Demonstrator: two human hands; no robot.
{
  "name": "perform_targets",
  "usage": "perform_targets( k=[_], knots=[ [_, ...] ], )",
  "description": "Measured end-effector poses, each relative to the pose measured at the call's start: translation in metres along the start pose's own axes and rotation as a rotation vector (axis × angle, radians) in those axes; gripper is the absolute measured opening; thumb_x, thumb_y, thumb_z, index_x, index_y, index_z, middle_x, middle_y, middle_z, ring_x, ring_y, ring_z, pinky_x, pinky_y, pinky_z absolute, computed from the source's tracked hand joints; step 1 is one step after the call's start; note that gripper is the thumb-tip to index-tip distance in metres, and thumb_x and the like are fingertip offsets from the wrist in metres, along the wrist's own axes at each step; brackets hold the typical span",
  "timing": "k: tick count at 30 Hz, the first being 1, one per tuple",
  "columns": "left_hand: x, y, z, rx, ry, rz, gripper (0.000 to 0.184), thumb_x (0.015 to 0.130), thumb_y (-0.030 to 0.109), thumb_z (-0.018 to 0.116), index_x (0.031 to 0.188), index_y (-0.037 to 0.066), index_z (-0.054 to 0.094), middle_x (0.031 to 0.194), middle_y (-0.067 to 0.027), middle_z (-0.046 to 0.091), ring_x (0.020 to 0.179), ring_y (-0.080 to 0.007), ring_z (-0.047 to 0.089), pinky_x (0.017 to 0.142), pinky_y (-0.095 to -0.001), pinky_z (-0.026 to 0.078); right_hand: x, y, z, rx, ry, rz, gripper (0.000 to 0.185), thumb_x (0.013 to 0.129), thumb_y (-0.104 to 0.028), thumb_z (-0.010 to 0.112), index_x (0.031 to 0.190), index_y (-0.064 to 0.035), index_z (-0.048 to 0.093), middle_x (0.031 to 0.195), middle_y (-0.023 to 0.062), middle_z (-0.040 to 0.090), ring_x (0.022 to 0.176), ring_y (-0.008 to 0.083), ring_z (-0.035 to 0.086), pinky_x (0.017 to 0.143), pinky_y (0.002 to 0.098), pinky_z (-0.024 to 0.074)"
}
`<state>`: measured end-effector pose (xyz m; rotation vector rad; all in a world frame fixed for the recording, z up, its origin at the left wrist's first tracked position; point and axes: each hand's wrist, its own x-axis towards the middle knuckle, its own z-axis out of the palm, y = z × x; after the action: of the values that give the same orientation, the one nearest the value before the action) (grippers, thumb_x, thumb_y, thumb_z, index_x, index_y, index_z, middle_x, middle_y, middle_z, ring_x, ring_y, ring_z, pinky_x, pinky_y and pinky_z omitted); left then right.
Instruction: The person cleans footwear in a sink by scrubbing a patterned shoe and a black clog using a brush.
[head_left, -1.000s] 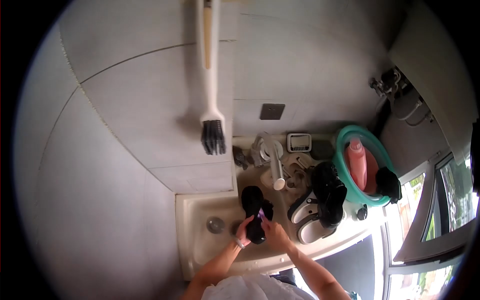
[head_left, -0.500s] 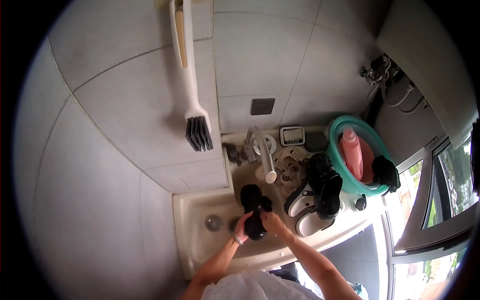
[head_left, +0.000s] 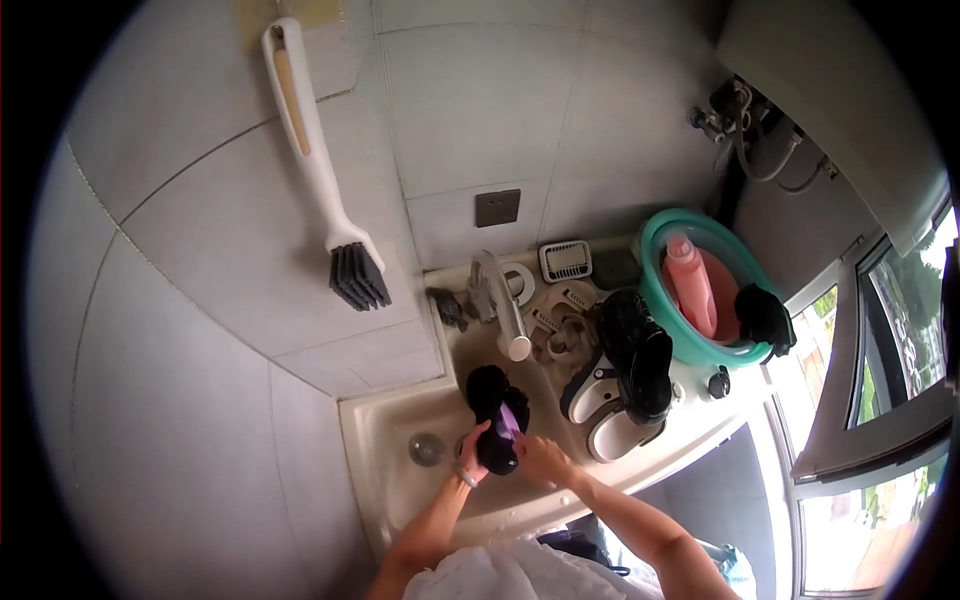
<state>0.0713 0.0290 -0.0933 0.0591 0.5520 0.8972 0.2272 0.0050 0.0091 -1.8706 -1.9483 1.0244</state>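
Over the sink basin (head_left: 385, 480), a black shoe (head_left: 487, 385) is held tilted with its length running away from me. My left hand (head_left: 474, 452) is wrapped round its near left side. My right hand (head_left: 543, 461) is closed at the shoe's right side, its fingers near a flat purple piece (head_left: 509, 421) that lies across the shoe. The purple piece's kind is unclear, and my right fingertips are partly hidden. Above the shoe the faucet (head_left: 503, 310) reaches out over the basin.
Right of the basin stand black shoes (head_left: 640, 360), white-and-black clogs (head_left: 622, 436) and beige sandals (head_left: 560, 330). A teal tub (head_left: 657, 300) holds a pink bottle (head_left: 690, 285), with black cloth (head_left: 764, 318) over its rim. A large brush (head_left: 330, 190) hangs on the left wall.
The purple piece now shows plainly on the shoe, where earlier it was almost hidden. My right hand has moved slightly down toward me. The whole view has shifted a little.
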Motion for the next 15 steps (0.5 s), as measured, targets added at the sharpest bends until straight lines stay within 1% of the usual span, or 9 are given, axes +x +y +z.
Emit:
perform_targets(
  k=[2,4,6,7,9,10,11,13,15],
  knots=[
    [0.006,-0.007,0.002,-0.050,-0.051,-0.034,0.043,0.091,0.031,0.057,0.121,0.000,0.056,0.112,-0.0094,0.065,0.102,-0.0221,0.063,0.095,-0.0347,0.049,0.031,0.019,0.005,-0.073,-0.021,-0.003,0.025,0.091,-0.021,0.048,0.089,-0.0037,0.065,0.083,0.0254,0.066,0.078,0.0436,0.064,0.071,0.0526,0.0525],
    [0.007,-0.010,0.009,0.040,0.028,-0.024,0.039,0.091,0.028,0.060,0.119,0.001,0.059,0.112,-0.0087,0.066,0.103,-0.0207,0.063,0.097,-0.0329,0.048,0.052,0.034,0.019,-0.097,0.045,0.065,0.026,0.091,-0.020,0.047,0.085,-0.0017,0.064,0.082,0.0253,0.066,0.077,0.0434,0.065,0.069,0.0529,0.0529],
    [0.012,0.003,0.007,0.044,-0.008,-0.092,0.039,0.089,0.028,0.062,0.118,0.002,0.060,0.111,-0.0083,0.067,0.103,-0.0197,0.063,0.096,-0.0325,0.049,0.069,0.061,0.042,-0.153,0.120,-0.047,0.029,0.091,-0.019,0.046,0.078,0.0013,0.062,0.068,0.0205,0.065,0.064,0.0376,0.066,0.057,0.0487,0.0546],
    [0.019,0.013,0.000,0.045,-0.046,-0.161,0.039,0.088,0.029,0.064,0.117,0.002,0.061,0.110,-0.0079,0.067,0.103,-0.0188,0.063,0.095,-0.0321,0.049,0.066,0.057,0.028,-0.153,0.125,-0.056,0.029,0.091,-0.019,0.046,0.078,0.0013,0.062,0.068,0.0205,0.065,0.064,0.0376,0.066,0.057,0.0487,0.0546],
    [0.017,0.038,-0.001,0.157,-0.015,-0.195,0.042,0.088,0.035,0.064,0.119,0.007,0.060,0.113,-0.0074,0.066,0.101,-0.0201,0.064,0.093,-0.0354,0.050,0.039,0.040,-0.009,-0.116,-0.393,-0.183,0.031,0.095,-0.026,0.047,0.081,-0.0012,0.061,0.058,0.0120,0.060,0.047,0.0259,0.062,0.043,0.0374,0.0505],
    [-0.001,0.058,0.035,0.288,0.169,-0.233,0.045,0.088,0.038,0.063,0.123,0.010,0.058,0.116,-0.0074,0.064,0.103,-0.0204,0.063,0.092,-0.0368,0.050,0.020,0.015,-0.036,0.124,-0.453,0.009,0.032,0.096,-0.030,0.048,0.087,-0.0020,0.061,0.057,0.0087,0.057,0.042,0.0199,0.057,0.039,0.0324,0.0463],
    [-0.003,0.068,0.036,0.314,0.185,-0.277,0.051,0.089,0.043,0.061,0.129,0.013,0.053,0.121,-0.0070,0.061,0.108,-0.0207,0.060,0.093,-0.0376,0.048,0.002,-0.010,-0.063,0.358,-0.468,0.211,0.034,0.098,-0.034,0.048,0.094,-0.0027,0.061,0.056,0.0053,0.054,0.038,0.0139,0.051,0.035,0.0274,0.0420],
    [-0.006,0.081,0.036,0.338,0.198,-0.321,0.058,0.090,0.049,0.059,0.136,0.016,0.047,0.125,-0.0066,0.058,0.113,-0.0210,0.058,0.093,-0.0384,0.047,-0.010,-0.001,-0.079,0.502,-0.560,0.328,0.035,0.099,-0.037,0.047,0.112,-0.0067,0.060,0.058,0.0027,0.053,0.038,0.0104,0.047,0.035,0.0256,0.0382],
    [-0.010,0.081,0.034,0.697,0.118,-0.152,0.067,0.088,0.048,0.063,0.142,0.016,0.039,0.125,-0.0056,0.057,0.113,-0.0190,0.057,0.090,-0.0367,0.048,-0.021,0.006,-0.094,0.599,-0.607,0.333,0.039,0.098,-0.040,0.048,0.122,-0.0104,0.059,0.059,0.0017,0.051,0.038,0.0080,0.043,0.035,0.0245,0.0356]
  ],
)
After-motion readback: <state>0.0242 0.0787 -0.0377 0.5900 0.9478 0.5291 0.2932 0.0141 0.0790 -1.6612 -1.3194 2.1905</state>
